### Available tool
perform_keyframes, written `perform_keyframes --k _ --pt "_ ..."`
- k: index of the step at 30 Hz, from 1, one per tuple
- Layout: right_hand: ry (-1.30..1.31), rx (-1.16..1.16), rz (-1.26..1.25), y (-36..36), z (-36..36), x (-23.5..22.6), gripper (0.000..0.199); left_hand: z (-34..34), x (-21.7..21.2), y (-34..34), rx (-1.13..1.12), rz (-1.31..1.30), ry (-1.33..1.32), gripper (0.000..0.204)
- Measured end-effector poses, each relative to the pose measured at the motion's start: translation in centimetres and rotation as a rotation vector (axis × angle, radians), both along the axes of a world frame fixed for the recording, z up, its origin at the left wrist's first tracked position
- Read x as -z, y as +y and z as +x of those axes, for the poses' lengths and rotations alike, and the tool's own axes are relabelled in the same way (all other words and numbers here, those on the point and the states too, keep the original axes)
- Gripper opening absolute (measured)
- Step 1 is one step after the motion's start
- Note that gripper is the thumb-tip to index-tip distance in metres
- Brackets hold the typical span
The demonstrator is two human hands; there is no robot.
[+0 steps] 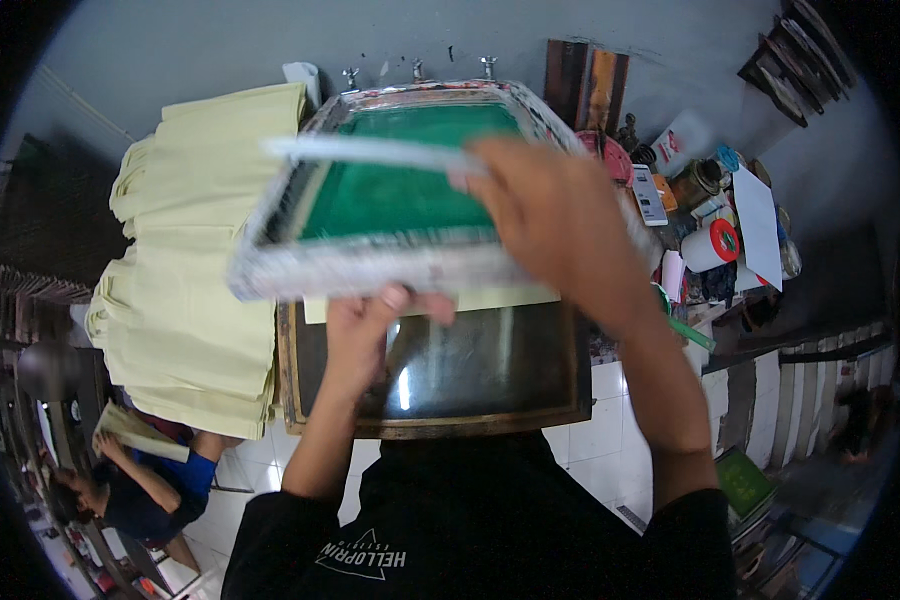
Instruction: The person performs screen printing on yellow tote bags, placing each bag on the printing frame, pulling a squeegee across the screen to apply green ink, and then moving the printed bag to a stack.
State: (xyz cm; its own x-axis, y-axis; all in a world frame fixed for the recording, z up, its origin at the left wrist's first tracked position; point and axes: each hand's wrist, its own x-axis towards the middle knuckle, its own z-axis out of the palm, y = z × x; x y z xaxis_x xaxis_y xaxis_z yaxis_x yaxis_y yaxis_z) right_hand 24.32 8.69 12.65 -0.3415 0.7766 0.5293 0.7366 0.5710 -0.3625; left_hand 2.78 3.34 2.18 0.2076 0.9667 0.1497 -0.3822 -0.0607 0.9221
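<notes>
A screen printing frame point(370, 268) with green mesh point(400, 200) is tilted up in front of me, its near side blurred. My left hand point(370, 325) is closed at the middle of that near side, thumb up against the edge and fingers partly beneath. Over the mesh, my right hand point(545, 205) grips one end of a long pale squeegee point(370, 151); both are smeared by motion. Beneath the frame, a strip of pale yellow cloth point(510, 298) shows on a dark, glossy board point(450, 370) with a brown border.
Stacked pale yellow cloth pieces point(205, 250) lie to the left. Several jars and containers crowd the right side, with a red-and-white tub point(710, 245) and a phone point(649, 195). Clamps point(417, 70) stand behind the frame. Another person point(155, 490) sits at lower left, holding cloth.
</notes>
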Motion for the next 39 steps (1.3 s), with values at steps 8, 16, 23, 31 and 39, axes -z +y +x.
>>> perform_keyframes --k 8,16,23,31,39 --pt "-0.171 -0.114 -0.043 -3.4 -1.6 15.8 0.019 -0.9 11.1 -7.7 0.041 -0.602 0.133 0.029" --pt "-0.241 -0.228 -0.481 -2.0 0.5 9.2 0.021 -1.6 11.0 -7.4 0.07 -0.605 0.121 0.032" --pt "-0.206 -0.22 -0.22 -5.4 -0.2 13.6 0.015 -1.3 10.8 -7.4 0.083 -0.599 0.131 0.031" --pt "-0.42 -0.129 -0.195 9.3 -1.1 15.0 0.025 -2.0 10.7 -7.1 0.105 -0.643 0.132 0.029" --pt "-0.219 -0.183 -0.459 24.7 -0.9 12.6 0.041 -3.3 9.6 -6.5 0.196 -0.893 -0.312 0.037"
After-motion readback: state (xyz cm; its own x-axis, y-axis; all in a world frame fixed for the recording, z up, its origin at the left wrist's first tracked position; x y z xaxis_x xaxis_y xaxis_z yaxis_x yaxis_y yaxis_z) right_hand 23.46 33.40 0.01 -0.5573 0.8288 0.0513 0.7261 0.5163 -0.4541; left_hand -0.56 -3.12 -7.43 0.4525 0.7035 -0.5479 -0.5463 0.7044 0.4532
